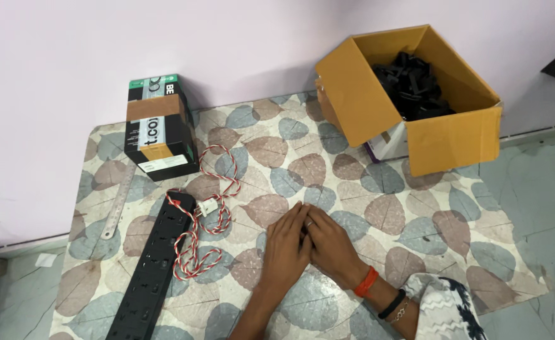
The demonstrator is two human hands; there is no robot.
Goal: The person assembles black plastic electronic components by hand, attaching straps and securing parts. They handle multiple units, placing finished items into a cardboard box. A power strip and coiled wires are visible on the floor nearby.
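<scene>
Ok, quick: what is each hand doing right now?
Left hand: on the table, fingers against the right hand; holding anything cannot be told.
Right hand: same, grip cannot be told.

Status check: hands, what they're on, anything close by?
Left hand and right hand pressed together on the leaf-print table; any held item hidden. Red-white cord and black power strip lie just left.

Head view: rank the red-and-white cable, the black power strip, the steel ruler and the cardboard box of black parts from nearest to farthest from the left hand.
From the left hand:
1. Red-and-white cable, just to its left.
2. Power strip, left, beyond the cable.
3. Ruler, far left near the table edge.
4. Cardboard box, far corner, up and right.
</scene>
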